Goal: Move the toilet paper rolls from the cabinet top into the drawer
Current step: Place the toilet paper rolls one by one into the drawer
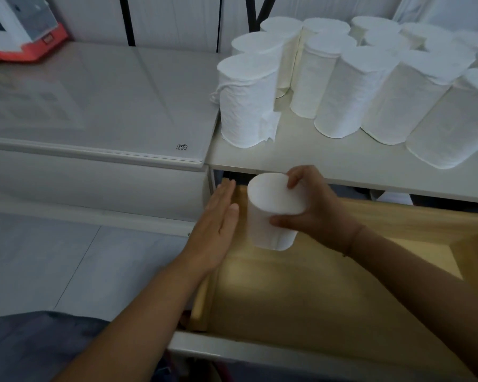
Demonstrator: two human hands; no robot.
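Several white toilet paper rolls (351, 89) stand upright on the white cabinet top (329, 158). One more white roll (268, 216) is upright in my right hand (318, 213), held over the back left corner of the open wooden drawer (301, 307). My left hand (218, 230) is flat, fingers together, just left of that roll above the drawer's left wall, holding nothing. The visible drawer bottom has no rolls on it.
A lower white unit with a glass-like top (100, 106) adjoins the cabinet on the left. A red and white device (20, 31) sits at its far left corner. The drawer's white front panel (260, 354) is nearest me. Grey floor lies at lower left.
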